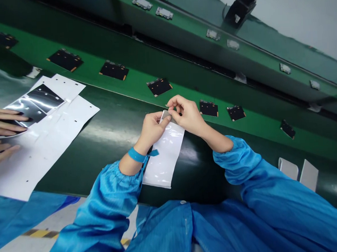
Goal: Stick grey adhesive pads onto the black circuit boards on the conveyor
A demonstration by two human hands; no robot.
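left hand (153, 129) pinches white sheet (166, 154); right hand (187, 115), just beside, pinches its end, likely peeling; next needs steady left hold.

1. Garment: bright blue smock (170, 231), slightly shiny cloth, faint fine lines in the weave.
2. Front: seamed placket, small pale round button (183, 202) near its top.
3. Left sleeve (100, 204) and right sleeve (261, 177): long, loose, creased; cuffs gathered.
4. Left wrist: flat blue wristband (137, 155), loose tail sticking out.
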